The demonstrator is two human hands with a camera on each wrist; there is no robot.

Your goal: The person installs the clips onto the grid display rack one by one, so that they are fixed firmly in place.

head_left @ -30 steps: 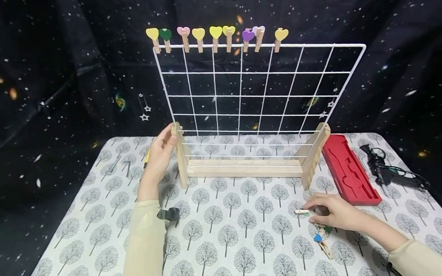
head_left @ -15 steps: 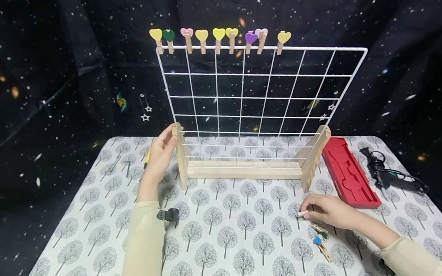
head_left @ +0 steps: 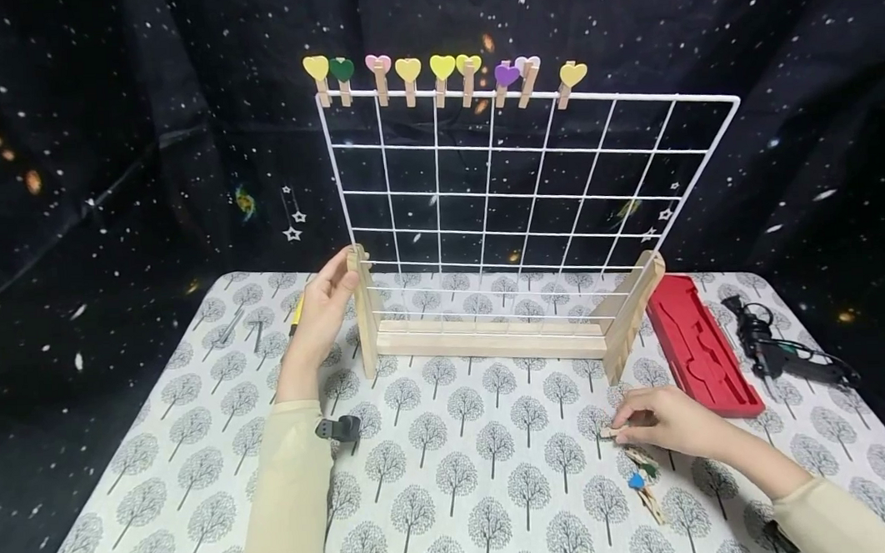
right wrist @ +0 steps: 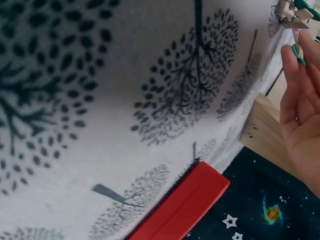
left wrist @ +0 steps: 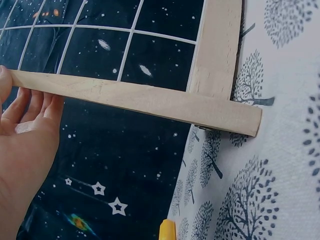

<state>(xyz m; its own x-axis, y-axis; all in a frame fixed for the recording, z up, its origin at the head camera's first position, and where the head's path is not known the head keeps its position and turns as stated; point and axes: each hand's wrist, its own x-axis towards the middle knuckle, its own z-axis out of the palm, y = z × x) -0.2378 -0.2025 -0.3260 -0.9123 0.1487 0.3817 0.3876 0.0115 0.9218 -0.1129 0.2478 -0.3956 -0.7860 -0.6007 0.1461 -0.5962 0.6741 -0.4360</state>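
A white wire grid (head_left: 528, 180) stands in a wooden stand (head_left: 491, 341) on the tree-print tablecloth. Several heart-topped clothespins (head_left: 443, 72) are clipped along its top wire. My left hand (head_left: 322, 306) holds the stand's left post (head_left: 363, 314), thumb in front and fingers behind; the left wrist view shows the fingers (left wrist: 35, 102) against the post (left wrist: 135, 97). My right hand (head_left: 664, 422) is low on the table in front of the right post and pinches a wooden clothespin (head_left: 611, 432). Loose clothespins (head_left: 642, 476) with blue and green hearts lie just under that hand.
A red moulded tray (head_left: 697, 347) lies right of the stand, also in the right wrist view (right wrist: 185, 205). A black glue gun with its cord (head_left: 773, 351) sits beyond it. A yellow object (head_left: 295, 313) lies behind my left hand. Dark starry cloth hangs behind.
My right hand has shifted slightly and closed its fingers on the clothespin that lay at its fingertips. The left hand has stayed on the post.
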